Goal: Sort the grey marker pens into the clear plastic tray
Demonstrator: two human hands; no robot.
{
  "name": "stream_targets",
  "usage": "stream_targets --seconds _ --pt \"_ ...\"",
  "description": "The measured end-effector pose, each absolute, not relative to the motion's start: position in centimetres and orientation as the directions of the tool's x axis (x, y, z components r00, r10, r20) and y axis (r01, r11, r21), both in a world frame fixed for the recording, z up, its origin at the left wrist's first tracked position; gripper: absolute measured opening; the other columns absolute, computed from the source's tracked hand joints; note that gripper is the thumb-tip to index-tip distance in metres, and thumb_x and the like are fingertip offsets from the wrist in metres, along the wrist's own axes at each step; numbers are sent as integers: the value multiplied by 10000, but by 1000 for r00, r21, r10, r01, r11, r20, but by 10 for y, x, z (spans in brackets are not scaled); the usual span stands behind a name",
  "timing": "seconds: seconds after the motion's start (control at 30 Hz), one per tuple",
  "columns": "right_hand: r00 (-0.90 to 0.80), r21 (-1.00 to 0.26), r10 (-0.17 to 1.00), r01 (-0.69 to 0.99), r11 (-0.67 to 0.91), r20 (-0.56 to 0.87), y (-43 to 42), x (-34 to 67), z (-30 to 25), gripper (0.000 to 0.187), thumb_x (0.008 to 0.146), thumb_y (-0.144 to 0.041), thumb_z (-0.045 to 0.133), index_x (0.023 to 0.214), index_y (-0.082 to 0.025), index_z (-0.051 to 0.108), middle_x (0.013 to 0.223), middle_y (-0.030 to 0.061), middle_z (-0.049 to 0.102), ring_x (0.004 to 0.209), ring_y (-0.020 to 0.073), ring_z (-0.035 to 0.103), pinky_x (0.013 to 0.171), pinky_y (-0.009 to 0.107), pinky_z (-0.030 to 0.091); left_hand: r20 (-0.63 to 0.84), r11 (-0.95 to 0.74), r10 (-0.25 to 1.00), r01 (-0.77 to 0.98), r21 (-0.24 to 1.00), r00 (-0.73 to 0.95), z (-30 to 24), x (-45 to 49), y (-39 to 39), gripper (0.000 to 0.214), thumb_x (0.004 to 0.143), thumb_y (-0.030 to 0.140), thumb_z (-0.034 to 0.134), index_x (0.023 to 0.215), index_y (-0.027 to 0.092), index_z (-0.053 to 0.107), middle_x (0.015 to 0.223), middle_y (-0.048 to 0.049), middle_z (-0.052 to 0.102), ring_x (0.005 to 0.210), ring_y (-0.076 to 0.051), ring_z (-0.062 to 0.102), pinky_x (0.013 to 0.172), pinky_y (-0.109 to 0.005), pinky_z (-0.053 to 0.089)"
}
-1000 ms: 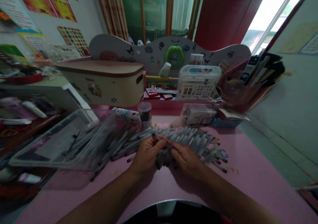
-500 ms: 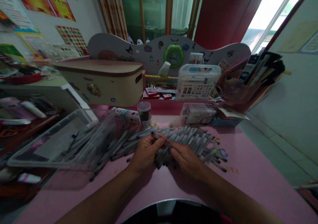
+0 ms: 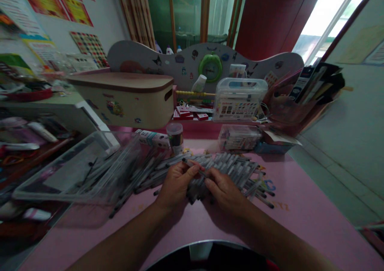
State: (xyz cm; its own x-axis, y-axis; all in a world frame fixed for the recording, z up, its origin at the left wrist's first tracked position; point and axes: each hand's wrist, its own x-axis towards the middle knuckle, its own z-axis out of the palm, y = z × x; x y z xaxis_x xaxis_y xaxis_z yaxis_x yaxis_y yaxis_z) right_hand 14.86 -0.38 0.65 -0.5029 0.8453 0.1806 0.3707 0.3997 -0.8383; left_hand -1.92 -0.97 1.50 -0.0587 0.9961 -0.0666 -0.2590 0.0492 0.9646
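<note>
Between my two hands is a slim pen (image 3: pixel 189 162) with a dark end, held at a slant above the desk. My left hand (image 3: pixel 177 181) is closed, pinching the pen near its dark end with thumb and fingers. Closed as well, my right hand (image 3: pixel 222 187) grips the pen's other end, which its fingers partly hide. Under and behind both hands spreads a large pile of clear-barrelled pens (image 3: pixel 231 167) with dark tips. More pens (image 3: pixel 144 171) lie in a loose heap to the left.
On the left, a clear plastic bin (image 3: pixel 60 199) holds some pens and overhangs the pink desk (image 3: pixel 186 235). Behind the pile stand a clear cup (image 3: pixel 175 135), a small box (image 3: pixel 154 139) and a clear case (image 3: pixel 238 138). A lidded storage box (image 3: pixel 129 107) sits at the back.
Both hands stay in nearly the same place on the pen; the right fingers shift slightly. The whole view moves a touch.
</note>
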Motion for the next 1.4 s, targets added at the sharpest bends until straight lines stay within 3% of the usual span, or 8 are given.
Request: stream_targets --seconds 0.2,0.4,0.6,0.73,0.87,1.0,1.17,1.4 --pt "-419 -666 863 562 491 282 -9 139 1 201 968 -137 396 881 -183 571 872 66 617 814 183 566 769 306 417 -146 87 977 -336 938 -154 3 -14 -5 275 692 384 796 777 136 712 709 -48 695 588 -144 611 541 -240 482" --pt "-432 -570 865 656 495 255 -10 139 0 199 973 -190 404 871 -194 575 796 63 662 704 185 594 655 291 375 -175 101 972 -398 912 -156 2 -10 -4 238 692 353 794 746 140 702 768 -48 720 659 -138 646 640 -243 516" --pt "-460 -601 861 631 490 219 -4 146 3 260 972 -284 441 1140 -207 623 918 77 706 816 208 640 728 294 419 -172 103 976 -415 904 -133 5 -16 0 253 717 371 779 764 141 684 771 -25 699 649 -114 618 627 -223 490" --pt "-362 -702 915 605 377 179 4 155 4 470 910 -392 537 1315 -153 533 823 63 666 762 225 604 708 323 421 -176 102 977 -467 879 -118 8 -25 7 305 746 425 746 840 161 624 722 6 648 607 -91 579 552 -182 446" --pt "-309 -917 940 315 246 146 13 157 -1 339 978 -427 371 1029 -189 607 785 22 606 734 183 561 664 286 410 -181 167 983 -491 855 19 9 -30 8 402 738 442 754 954 204 512 624 63 558 462 -61 435 430 -149 339" --pt "-315 -994 948 71 79 52 17 151 -9 351 953 -524 430 840 -214 550 644 -38 462 577 131 426 541 242 340 -215 345 930 -504 792 298 7 -30 4 412 763 434 738 987 217 468 551 83 479 400 -54 340 392 -141 288" --pt "-349 -999 937 39 14 0 16 152 -11 494 915 -617 444 637 -208 450 564 -49 366 506 107 311 465 240 241 -206 500 802 -441 745 561 0 -31 -2 286 815 363 696 937 213 485 510 78 433 378 -47 285 372 -139 214" --pt "-406 -993 908 0 -114 -104 15 153 -11 507 844 -651 546 631 -197 467 522 -70 333 460 79 252 415 221 171 -198 556 745 -428 713 637 -5 -28 -5 218 846 345 665 921 215 507 502 70 436 374 -45 266 378 -137 243"
